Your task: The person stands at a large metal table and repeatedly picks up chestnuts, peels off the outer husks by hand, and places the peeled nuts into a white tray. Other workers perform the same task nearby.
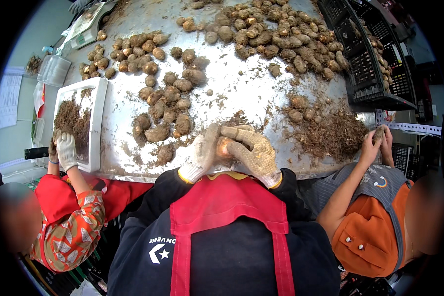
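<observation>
Close to the table's near edge, both my gloved hands are closed round one taro (224,148), its orange-brown skin showing between the fingers. My left hand (200,154), in a white glove with a soiled grey palm, presses against its left side. Curled over the top and right side is my right hand (255,150), in a dirt-stained glove. Brown fibrous scraps (237,118) lie just beyond the hands. Several hairy brown taros (169,102) form a loose group to the left, the nearest one (166,153) beside my left wrist.
A large heap of taros (281,34) covers the far right, beside black crates (370,74). Fibre scraps (330,135) pile up on the right. On the left stand a white tray (102,103) and a scale (86,27). Co-workers' hands (66,148) flank me on both sides.
</observation>
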### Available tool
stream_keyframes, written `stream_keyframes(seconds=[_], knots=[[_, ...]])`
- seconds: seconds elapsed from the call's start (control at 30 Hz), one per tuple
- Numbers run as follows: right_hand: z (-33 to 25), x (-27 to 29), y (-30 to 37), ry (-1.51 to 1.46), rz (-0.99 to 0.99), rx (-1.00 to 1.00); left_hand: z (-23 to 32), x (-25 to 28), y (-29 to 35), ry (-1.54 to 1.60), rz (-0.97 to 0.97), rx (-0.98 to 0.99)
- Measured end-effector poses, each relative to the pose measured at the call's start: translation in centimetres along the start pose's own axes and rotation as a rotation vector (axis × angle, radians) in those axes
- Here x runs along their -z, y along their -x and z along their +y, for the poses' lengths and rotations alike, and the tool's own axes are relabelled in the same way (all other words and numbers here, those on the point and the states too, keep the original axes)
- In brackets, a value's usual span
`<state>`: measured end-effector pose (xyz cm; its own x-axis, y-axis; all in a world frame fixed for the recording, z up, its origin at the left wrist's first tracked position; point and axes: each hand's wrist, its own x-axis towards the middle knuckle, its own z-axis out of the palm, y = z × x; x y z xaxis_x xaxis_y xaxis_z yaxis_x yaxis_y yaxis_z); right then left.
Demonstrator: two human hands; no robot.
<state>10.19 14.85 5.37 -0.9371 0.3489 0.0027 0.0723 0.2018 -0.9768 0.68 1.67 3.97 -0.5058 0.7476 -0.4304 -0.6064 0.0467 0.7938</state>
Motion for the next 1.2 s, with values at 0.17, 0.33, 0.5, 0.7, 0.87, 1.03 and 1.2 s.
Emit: stream_keyframes(seconds=[0.17, 0.33, 0.5, 0.7, 0.87, 1.03, 1.2], knots=[[-0.2, -0.6, 0.1, 0.034, 0.117, 0.029, -0.7, 0.3, -0.4, -0.025, 0.046, 0.007], [-0.2, -0.8, -0.1, 0.144, 0.147, -0.143, -1.1, 0.6, -0.2, -0.255, 0.034, -0.060], [2.8, 0.8, 0.3, 0.149, 0.089, -0.119, -1.0, 1.3, 0.1, -0.332, 0.011, -0.096], [-1.1, 0.0, -0.3, 0.164, -0.056, 0.018, -0.6, 1.3, -0.1, -0.658, 0.097, -0.030], [0.4, -0.4, -0.3, -0.001, -0.055, -0.173, 0.5, -0.6, -0.2, -0.337, 0.149, 0.073], [3.3, -0.3, -0.4, 0.062, -0.023, -0.190, 0.0, -1.4, -0.3, -0.027, 0.182, -0.018], [1.1, 0.6, -0.1, -0.235, 0.048, -0.228, -1.0, 0.5, -0.4, 0.151, 0.027, -0.095]])
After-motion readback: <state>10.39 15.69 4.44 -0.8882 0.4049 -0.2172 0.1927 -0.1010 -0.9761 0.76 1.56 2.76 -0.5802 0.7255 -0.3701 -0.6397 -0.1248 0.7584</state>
